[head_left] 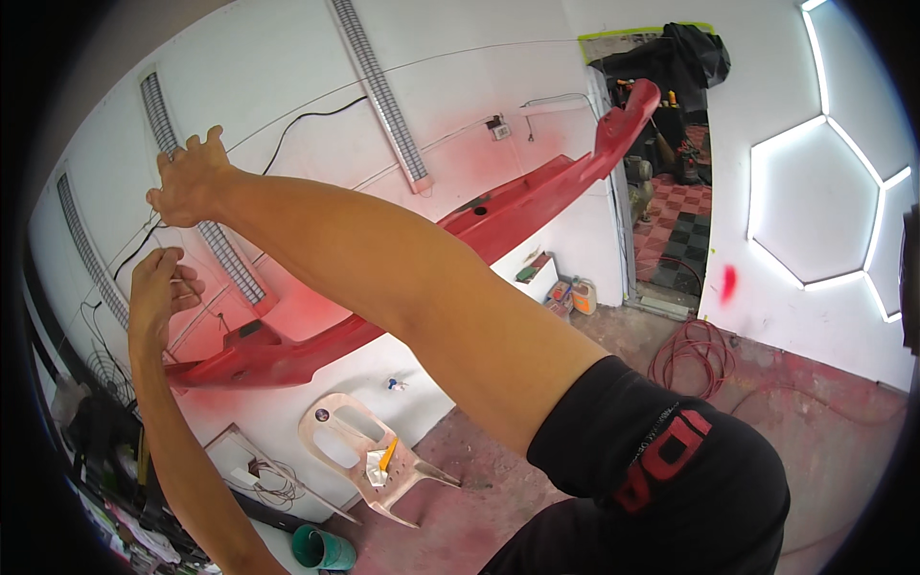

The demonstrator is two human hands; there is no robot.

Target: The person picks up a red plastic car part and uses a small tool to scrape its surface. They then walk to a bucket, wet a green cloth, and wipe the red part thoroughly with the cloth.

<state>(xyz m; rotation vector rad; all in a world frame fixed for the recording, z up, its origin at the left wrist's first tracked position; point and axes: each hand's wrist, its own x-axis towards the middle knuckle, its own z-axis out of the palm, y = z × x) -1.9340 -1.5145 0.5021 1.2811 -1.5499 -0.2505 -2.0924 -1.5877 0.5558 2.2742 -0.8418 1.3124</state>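
Note:
Both my arms reach up to the left. My right hand (196, 179) is raised highest, its fingers spread apart, close to a thin overhead line (383, 77). Just below it, my left hand (165, 292) has its fingers curled in a pinch. A fine strand seems to run between the two hands; what the left fingers hold is too small to make out. Behind my arms hangs a long red car bumper (522, 206), slanting from lower left to upper right. My right forearm hides its middle part. The bumper's left end (259, 359) lies just below my left hand.
A pale plastic chair (331, 407) bears a yellow-handled tool (388, 453). Near it stands a green bucket (324, 548). A red hose (692, 359) lies coiled by the doorway (671, 211). Light fixtures (383, 96) line the white wall; an orange-and-white jug (584, 296) stands at its foot.

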